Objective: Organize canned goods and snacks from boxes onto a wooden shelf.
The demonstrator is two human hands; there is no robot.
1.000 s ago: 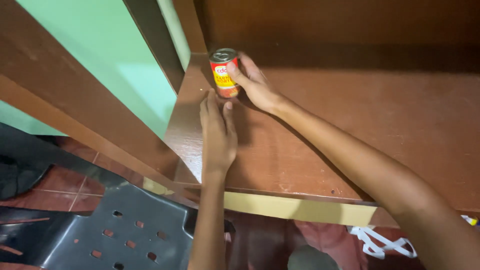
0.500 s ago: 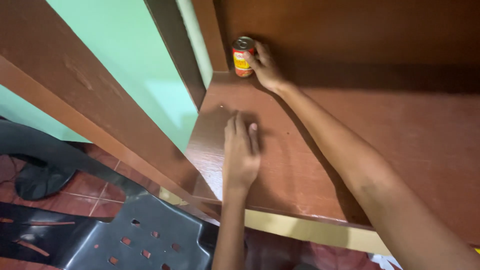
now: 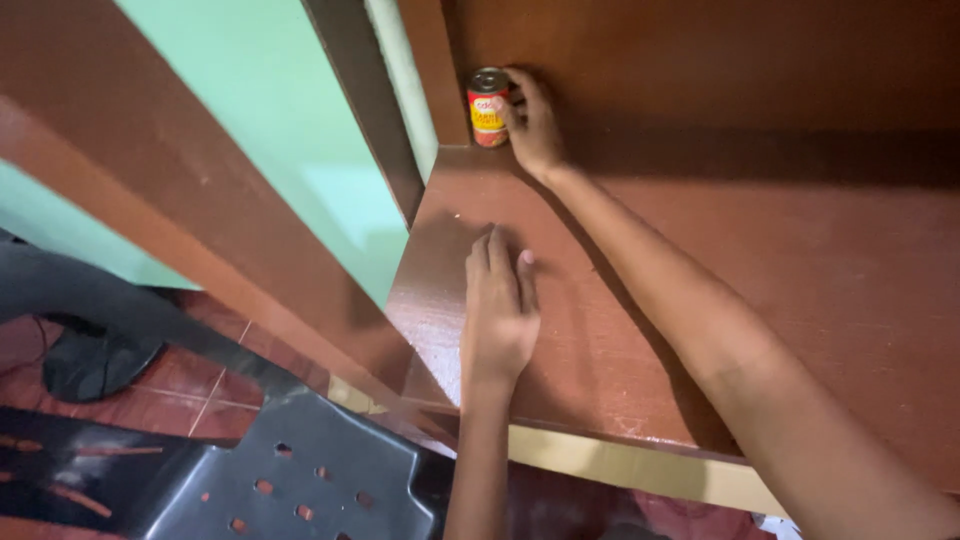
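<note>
A small red and yellow tin can (image 3: 488, 108) stands upright in the far left corner of a brown wooden shelf (image 3: 760, 290), against the back panel. My right hand (image 3: 532, 122) reaches across the shelf and wraps its fingers around the can's right side. My left hand (image 3: 497, 308) lies flat, palm down and fingers together, on the shelf near its front left edge. It holds nothing.
A brown wooden upright (image 3: 425, 70) rises at the shelf's left, with a green wall (image 3: 270, 130) behind it. A dark plastic chair (image 3: 300, 480) with holes in its seat stands below the shelf's front edge, on a red tiled floor (image 3: 180, 385).
My right hand has carried the can from near the shelf's middle left back into the far corner. My left hand has stayed flat on the shelf.
</note>
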